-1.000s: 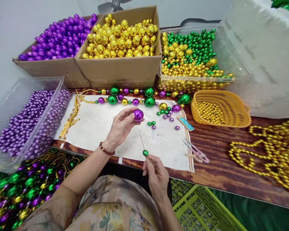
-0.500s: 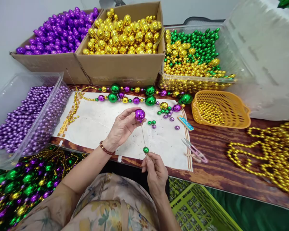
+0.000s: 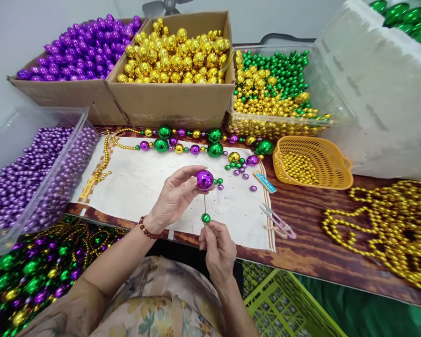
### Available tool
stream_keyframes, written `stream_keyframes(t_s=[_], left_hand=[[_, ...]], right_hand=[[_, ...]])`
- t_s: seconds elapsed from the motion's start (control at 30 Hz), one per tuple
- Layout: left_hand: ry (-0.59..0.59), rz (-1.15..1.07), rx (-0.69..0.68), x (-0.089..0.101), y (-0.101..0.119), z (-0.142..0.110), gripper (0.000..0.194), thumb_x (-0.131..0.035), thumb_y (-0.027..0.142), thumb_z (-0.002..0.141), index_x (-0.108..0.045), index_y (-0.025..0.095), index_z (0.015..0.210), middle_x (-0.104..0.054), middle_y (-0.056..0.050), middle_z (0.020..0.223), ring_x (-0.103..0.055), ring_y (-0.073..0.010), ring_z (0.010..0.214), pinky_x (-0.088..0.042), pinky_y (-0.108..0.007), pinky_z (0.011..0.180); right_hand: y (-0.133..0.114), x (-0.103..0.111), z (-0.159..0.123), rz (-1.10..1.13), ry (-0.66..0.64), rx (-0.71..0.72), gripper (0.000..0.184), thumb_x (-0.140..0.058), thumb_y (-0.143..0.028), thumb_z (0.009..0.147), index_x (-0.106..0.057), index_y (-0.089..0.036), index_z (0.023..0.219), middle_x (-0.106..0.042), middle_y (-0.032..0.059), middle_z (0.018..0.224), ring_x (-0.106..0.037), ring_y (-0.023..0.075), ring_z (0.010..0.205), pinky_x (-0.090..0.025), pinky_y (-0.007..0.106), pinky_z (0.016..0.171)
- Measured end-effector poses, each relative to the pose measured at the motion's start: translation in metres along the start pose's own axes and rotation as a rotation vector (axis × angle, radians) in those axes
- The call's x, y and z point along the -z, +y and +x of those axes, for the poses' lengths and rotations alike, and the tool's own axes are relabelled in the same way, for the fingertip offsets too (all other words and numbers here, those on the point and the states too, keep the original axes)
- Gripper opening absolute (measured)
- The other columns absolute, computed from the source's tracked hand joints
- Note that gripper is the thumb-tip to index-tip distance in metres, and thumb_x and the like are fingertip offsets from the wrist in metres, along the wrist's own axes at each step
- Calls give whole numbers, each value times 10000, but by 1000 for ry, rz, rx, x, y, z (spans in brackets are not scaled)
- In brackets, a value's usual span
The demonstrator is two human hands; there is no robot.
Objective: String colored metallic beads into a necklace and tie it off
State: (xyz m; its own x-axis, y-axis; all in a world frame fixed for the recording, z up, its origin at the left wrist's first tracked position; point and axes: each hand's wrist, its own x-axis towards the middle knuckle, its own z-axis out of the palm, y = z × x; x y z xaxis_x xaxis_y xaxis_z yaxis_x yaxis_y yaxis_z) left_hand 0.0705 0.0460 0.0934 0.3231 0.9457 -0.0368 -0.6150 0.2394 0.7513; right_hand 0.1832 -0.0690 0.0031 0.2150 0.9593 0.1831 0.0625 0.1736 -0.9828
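Observation:
My left hand (image 3: 173, 199) is closed in a pinch around a large shiny purple bead (image 3: 205, 180), above the white cloth (image 3: 143, 180). From the bead's lower side a thin needle (image 3: 205, 204) runs straight down; its upper end is hidden in the bead. A small green bead (image 3: 206, 218) sits on the needle's lower part. Just under that, the fingertips of my right hand (image 3: 219, 250) are pinched together on the needle. Loose small green beads (image 3: 235, 164) and lilac beads (image 3: 253, 188) lie on the cloth, beyond the hands and to the right.
A beaded strand (image 3: 215, 150) lies along the cloth's far side. Behind stand boxes of purple beads (image 3: 84, 51) and gold beads (image 3: 175, 56). Thread snips (image 3: 279, 222) and an orange basket (image 3: 312, 161) are to the right, gold bead chains (image 3: 400, 234) farther right. A lilac-bead tub (image 3: 38, 173) stands left.
The purple bead and the green bead have come closer together, and less of the needle shows between them. The whole view has shifted slightly.

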Motion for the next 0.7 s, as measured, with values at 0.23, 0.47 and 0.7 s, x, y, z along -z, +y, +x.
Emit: stream_keyframes(t_s=[0.23, 0.47, 0.7], left_hand=[[-28, -19, 41, 3, 8, -3, 276, -805, 307, 818, -760, 207, 1071, -736, -50, 1027, -708, -148, 887, -586, -291, 863], [-39, -17, 49, 5, 7, -3, 311, -800, 330, 823, -723, 213, 1100, -711, -51, 1045, -715, -156, 893, -566, -283, 847], [4, 100, -114, -17, 9, -6, 293, -846, 327, 751, -717, 201, 982, -695, -45, 1009, -668, -136, 802, -581, -282, 761]], right_hand=[[-4, 2, -2, -28, 28, 53, 109, -480, -170, 1026, -581, -208, 1009, -552, -68, 627, -503, 58, 456, -404, 172, 465], [-1, 0, 0, -100, 68, 5, 107, -481, -223, 1033, -579, -194, 1002, -549, -63, 609, -502, 71, 449, -402, 188, 460], [-4, 1, 7, -48, -10, 4, 144, -485, -240, 1030, -618, -190, 1008, -603, -31, 663, -555, 88, 497, -443, 204, 490]])
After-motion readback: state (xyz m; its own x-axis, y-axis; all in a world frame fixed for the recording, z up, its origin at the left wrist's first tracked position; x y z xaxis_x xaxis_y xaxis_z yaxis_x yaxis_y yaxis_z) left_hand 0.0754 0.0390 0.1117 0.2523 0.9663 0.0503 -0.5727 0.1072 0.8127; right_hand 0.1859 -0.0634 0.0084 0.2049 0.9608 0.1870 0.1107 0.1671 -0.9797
